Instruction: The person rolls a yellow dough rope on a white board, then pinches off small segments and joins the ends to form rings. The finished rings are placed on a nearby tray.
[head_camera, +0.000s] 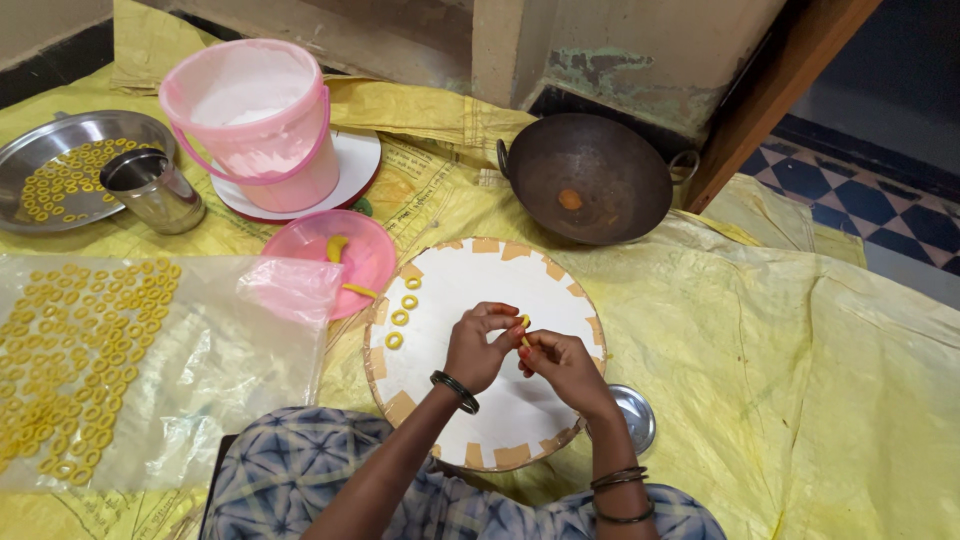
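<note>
My left hand (478, 345) and my right hand (562, 366) meet over a round white board (470, 420) with taped edges. Both pinch one small piece of yellow dough (524, 325) between the fingertips. Three finished yellow dough rings (401, 317) lie in a row on the board's left side. Dark bangles circle both wrists.
A clear plastic sheet (230, 370) at left carries several yellow rings. A pink lid (372, 255) holds dough strips. Behind stand a pink bucket (255, 120), a steel cup (155, 190), a steel plate (60, 135) of rings and a dark wok (590, 175). A small steel lid (636, 415) lies at right.
</note>
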